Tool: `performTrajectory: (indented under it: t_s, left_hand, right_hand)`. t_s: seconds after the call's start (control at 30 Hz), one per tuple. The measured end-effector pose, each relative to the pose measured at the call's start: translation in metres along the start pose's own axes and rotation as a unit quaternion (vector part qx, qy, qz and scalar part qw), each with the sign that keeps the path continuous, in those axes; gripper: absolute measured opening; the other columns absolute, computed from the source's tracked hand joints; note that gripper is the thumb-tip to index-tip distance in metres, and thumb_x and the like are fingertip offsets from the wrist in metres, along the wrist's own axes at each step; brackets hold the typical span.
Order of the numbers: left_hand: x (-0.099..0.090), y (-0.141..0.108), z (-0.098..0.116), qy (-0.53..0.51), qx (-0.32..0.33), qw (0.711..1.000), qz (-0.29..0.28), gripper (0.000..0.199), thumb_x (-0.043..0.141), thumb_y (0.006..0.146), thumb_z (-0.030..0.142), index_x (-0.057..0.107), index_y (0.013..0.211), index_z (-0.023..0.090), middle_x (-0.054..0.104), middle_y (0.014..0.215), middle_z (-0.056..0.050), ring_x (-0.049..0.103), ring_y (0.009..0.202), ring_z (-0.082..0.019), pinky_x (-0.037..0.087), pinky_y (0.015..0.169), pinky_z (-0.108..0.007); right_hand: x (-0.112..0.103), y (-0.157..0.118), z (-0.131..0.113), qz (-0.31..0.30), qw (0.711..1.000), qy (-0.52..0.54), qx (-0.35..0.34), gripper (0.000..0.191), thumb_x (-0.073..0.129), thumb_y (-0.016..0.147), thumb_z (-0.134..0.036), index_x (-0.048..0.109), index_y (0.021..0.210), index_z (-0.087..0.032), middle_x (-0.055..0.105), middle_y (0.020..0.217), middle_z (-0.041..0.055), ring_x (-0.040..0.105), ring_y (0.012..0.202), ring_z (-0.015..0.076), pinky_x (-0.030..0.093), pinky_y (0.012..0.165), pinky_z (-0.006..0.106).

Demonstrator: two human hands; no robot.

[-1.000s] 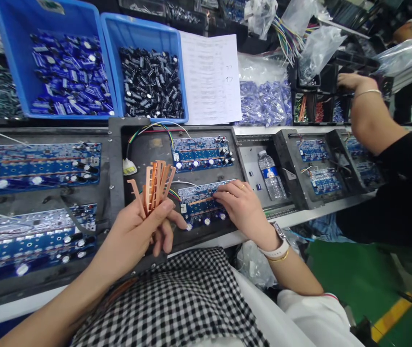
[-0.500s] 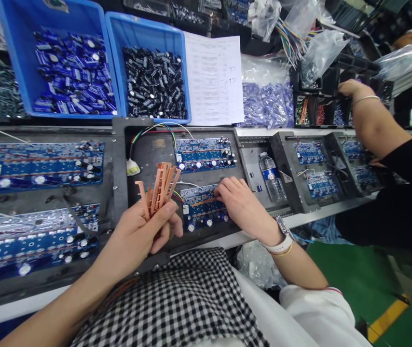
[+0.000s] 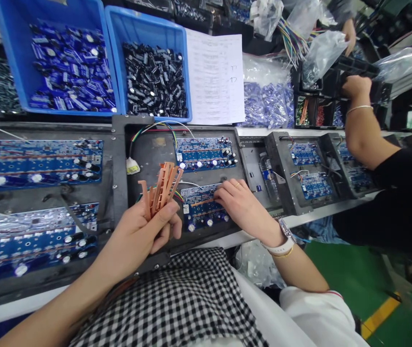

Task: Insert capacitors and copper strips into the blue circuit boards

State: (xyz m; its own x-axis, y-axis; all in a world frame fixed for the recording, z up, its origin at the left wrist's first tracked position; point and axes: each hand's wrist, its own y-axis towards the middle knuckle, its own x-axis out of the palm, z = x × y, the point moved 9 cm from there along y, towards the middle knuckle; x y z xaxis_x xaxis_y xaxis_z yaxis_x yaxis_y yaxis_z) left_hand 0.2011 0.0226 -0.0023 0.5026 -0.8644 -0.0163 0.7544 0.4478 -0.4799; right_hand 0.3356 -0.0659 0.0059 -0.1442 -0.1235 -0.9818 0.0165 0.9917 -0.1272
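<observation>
My left hand [image 3: 151, 226] is closed around a bundle of flat copper strips [image 3: 162, 185] with notched edges, which stick up and fan out above the fingers. My right hand [image 3: 237, 205] is over the right part of the lower blue circuit board [image 3: 199, 219], fingers pinched together at the end of a copper strip [image 3: 200, 204] lying lengthwise along that board. The fingertips hide that end of the strip. Just behind is a second circuit board [image 3: 206, 153], with capacitors and a copper strip along it. Both boards lie in a black tray [image 3: 148, 154].
Blue bins of blue capacitors [image 3: 72, 72] and black capacitors [image 3: 155, 79] stand at the back beside printed sheets [image 3: 215, 77] and a bag of blue parts [image 3: 267, 91]. Trays with boards [image 3: 43, 159] flank mine. A water bottle [image 3: 269, 176] lies right. A co-worker's arm [image 3: 361, 120] reaches into black bins.
The right-hand trays have shifted left, partly covering the bottle. The co-worker's arm has moved slightly, and another person's hand has appeared at upper right. My hands have barely moved.
</observation>
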Motion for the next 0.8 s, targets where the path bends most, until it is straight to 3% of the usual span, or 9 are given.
performTrajectory:
  t_s: [0.13,0.33,0.6,0.8]
  left_hand:
    - [0.0004,-0.0007,0.0000,-0.008,-0.003,1.000,-0.003,0.035,0.047,0.095,0.049,0.048,0.080,0.017,0.042,0.039,0.008,0.032,0.033,-0.006,0.028,0.042,-0.019]
    - [0.0018,0.0001,0.0003,-0.024,0.003,1.000,-0.013,0.035,0.048,0.094,0.048,0.047,0.080,0.017,0.059,0.057,0.002,0.034,0.034,-0.003,0.025,0.038,-0.018]
    - [0.0014,0.0007,0.0031,-0.030,0.004,0.999,-0.010,0.031,0.048,0.092,0.048,0.048,0.085,0.017,0.060,0.057,0.001,0.032,0.032,-0.004,0.027,0.038,-0.019]
    - [0.0024,0.0001,0.0033,-0.030,0.007,0.999,-0.021,0.032,0.047,0.093,0.049,0.048,0.083,0.018,0.042,0.038,0.008,0.031,0.032,-0.007,0.027,0.040,-0.020]
  right_hand:
    - [-0.0009,0.0032,-0.0031,-0.002,1.000,-0.001,-0.009,0.013,0.046,0.099,-0.019,0.058,0.096,-0.017,0.058,0.096,0.0061,0.048,0.091,0.0222,0.037,0.084,0.037]
    - [-0.0031,0.0057,-0.0073,-0.019,0.999,-0.028,-0.007,0.015,0.043,0.098,-0.015,0.057,0.094,-0.016,0.056,0.096,0.0087,0.046,0.091,0.0240,0.038,0.082,0.038]
    - [-0.0027,0.0011,-0.0069,-0.016,1.000,-0.020,0.013,0.014,0.043,0.098,-0.015,0.056,0.096,-0.018,0.055,0.098,0.0084,0.045,0.093,0.0243,0.040,0.083,0.039]
    - [-0.0002,-0.0034,-0.0104,-0.033,0.999,-0.013,0.003,0.013,0.043,0.099,-0.017,0.056,0.095,-0.017,0.056,0.097,0.0077,0.046,0.092,0.0236,0.040,0.087,0.040]
